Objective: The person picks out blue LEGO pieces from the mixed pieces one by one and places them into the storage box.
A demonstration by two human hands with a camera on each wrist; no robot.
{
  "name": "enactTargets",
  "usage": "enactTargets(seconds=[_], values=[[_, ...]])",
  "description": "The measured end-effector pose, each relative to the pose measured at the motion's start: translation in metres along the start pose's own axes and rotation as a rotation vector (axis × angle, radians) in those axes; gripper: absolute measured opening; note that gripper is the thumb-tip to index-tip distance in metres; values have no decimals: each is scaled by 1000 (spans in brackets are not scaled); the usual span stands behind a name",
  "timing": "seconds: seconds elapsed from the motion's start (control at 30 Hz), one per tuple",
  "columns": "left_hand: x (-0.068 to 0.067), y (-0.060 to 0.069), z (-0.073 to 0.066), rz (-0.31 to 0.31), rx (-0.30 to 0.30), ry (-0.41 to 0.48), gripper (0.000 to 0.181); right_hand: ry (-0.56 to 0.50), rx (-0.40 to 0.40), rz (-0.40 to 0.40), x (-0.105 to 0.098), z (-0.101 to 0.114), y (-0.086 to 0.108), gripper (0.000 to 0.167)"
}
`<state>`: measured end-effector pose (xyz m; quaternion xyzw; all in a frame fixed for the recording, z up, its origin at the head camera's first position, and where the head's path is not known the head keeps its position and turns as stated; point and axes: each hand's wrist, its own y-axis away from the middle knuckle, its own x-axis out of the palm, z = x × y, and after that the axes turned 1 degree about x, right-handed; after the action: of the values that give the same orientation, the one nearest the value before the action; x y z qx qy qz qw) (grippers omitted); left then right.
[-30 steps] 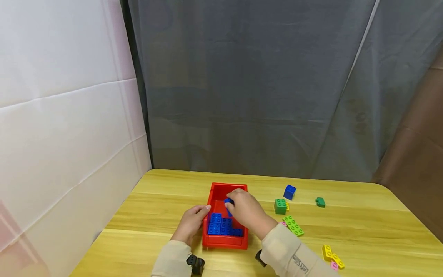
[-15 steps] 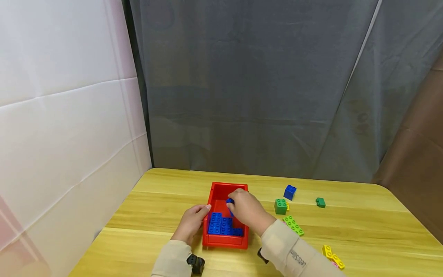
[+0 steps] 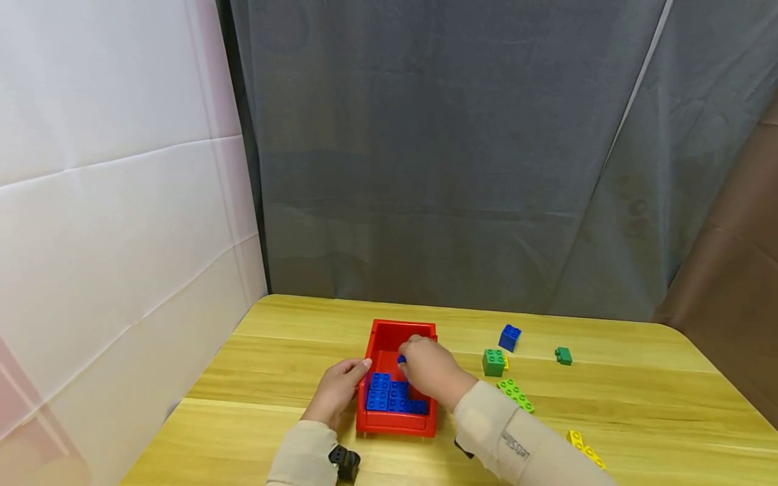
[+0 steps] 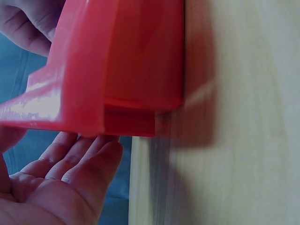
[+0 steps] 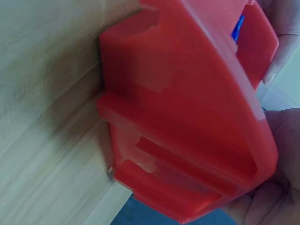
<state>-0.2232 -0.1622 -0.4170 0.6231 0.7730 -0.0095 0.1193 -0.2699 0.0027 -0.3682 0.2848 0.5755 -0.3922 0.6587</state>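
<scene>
A red plastic bin [image 3: 396,424] stands on the table in front of me, its near end holding several blue toy bricks [image 3: 378,399] packed side by side. My left hand [image 3: 336,390] holds the bin's left wall, thumb at the rim; in the left wrist view its fingers [image 4: 91,168] lie against the outside of the red plastic. Reaching over the right wall, my right hand [image 3: 433,368] pinches a blue toy brick [image 3: 402,359] inside the bin, beyond the packed ones. Most of that brick is hidden by the fingers.
Right of the bin lie a blue brick [image 3: 509,338], a green brick [image 3: 493,363] with yellow behind it, a small dark green brick [image 3: 564,356], a lime green brick [image 3: 515,396] and yellow bricks [image 3: 575,440]. The right sleeve [image 3: 516,432] passes close to the last ones.
My right hand has shifted slightly right and toward me inside the bin with the blue brick, and less of the brick shows. The left hand stays on the bin.
</scene>
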Motion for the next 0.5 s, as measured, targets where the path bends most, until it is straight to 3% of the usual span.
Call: enactTargets(seconds=[0.5], values=[[1,1,0,-2,28,1,45,149,-21,43,5,2,-7,17]])
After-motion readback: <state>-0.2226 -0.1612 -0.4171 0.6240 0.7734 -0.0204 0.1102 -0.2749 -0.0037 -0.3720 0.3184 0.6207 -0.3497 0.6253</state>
